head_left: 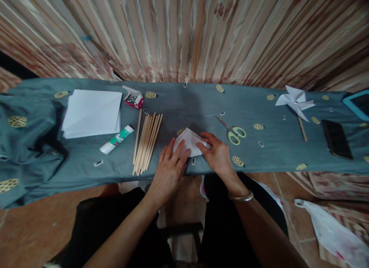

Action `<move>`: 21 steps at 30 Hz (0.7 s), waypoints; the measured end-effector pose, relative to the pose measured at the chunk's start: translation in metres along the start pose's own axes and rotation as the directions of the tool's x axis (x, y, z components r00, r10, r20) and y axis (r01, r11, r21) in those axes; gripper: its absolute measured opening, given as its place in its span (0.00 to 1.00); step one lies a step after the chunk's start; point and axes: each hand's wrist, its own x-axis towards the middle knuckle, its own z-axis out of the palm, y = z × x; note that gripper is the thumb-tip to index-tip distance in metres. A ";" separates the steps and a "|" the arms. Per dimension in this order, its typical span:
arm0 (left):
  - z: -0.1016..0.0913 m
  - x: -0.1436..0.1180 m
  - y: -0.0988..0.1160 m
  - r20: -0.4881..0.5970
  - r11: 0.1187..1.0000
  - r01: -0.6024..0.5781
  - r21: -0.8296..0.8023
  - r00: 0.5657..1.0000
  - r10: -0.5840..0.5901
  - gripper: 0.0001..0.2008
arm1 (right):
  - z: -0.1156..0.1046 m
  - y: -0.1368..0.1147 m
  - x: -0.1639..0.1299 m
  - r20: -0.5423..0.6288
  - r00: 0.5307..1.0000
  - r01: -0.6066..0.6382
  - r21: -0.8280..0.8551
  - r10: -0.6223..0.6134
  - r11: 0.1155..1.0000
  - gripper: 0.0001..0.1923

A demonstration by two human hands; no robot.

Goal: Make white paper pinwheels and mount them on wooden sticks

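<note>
A folded piece of white paper (190,139) lies on the cloth-covered table in front of me, its point facing away. My left hand (172,162) rests on its left side, fingers spread and pressing down. My right hand (216,150) pinches the right corner between thumb and fingers. Just beyond that hand are scissors (234,133) with pale green handles, lying partly open. Left of my left hand is a bundle of wooden sticks (148,143).
Farther left are a glue stick (117,139), a stack of white paper (91,113) and an open small box of metal pins (133,97). To the right lie a paper pinwheel (296,102) on a stick, a black phone (336,139) and a blue-edged device (359,104). A curtain (184,33) hangs behind.
</note>
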 end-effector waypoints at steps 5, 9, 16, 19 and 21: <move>-0.001 0.002 -0.007 0.066 0.997 0.074 -0.006 0.995 -0.073 0.20 | 0.001 -0.004 0.004 0.003 0.999 -0.033 -0.038 0.033 0.999 0.17; -0.006 0.006 -0.010 0.077 0.996 0.090 0.004 0.993 -0.090 0.19 | 0.002 -0.003 0.007 -0.009 1.000 -0.029 -0.043 0.029 0.999 0.18; -0.003 0.008 0.002 0.034 0.998 -0.021 0.052 0.999 0.019 0.19 | 0.005 0.001 0.009 -0.026 0.999 0.042 -0.077 -0.044 0.996 0.18; 0.001 0.009 0.006 0.088 0.998 -0.055 0.021 0.995 0.053 0.21 | 0.006 0.002 0.009 -0.039 0.997 0.060 -0.084 -0.064 0.995 0.17; 0.003 0.008 0.007 0.124 0.999 -0.046 0.010 0.991 0.044 0.23 | 0.007 0.002 0.009 -0.048 0.996 0.071 -0.083 -0.075 0.994 0.16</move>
